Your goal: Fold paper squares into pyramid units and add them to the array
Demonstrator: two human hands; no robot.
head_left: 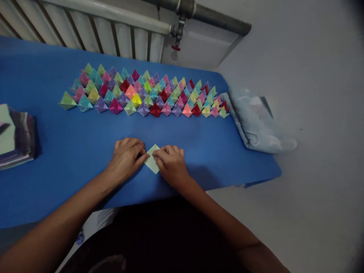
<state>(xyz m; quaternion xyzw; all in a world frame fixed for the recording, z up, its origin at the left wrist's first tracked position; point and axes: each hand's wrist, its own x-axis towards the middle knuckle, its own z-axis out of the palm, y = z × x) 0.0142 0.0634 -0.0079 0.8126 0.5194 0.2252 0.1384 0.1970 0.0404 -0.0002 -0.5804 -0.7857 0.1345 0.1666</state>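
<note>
A small pale green piece of origami paper point(154, 165), folded into a diamond, lies on the blue table near its front edge. My left hand point(128, 154) pinches the paper's left corner, thumb and forefinger together and the other fingers curled. On the opposite side, my right hand point(172, 163) is closed over the right part of the diamond, its fingertips pressed on the paper and hiding the right corner. Beyond both hands stand rows of folded paper boats point(130, 107) in green, pink, purple, red, yellow and turquoise.
At the left edge sits a stack of coloured paper point(21, 136). A folded grey-blue patterned cloth point(256, 121) lies at the table's right end, by the wall. Behind the blue table point(85, 151) are a white radiator point(122, 38) and a pipe valve with a red handle point(176, 48).
</note>
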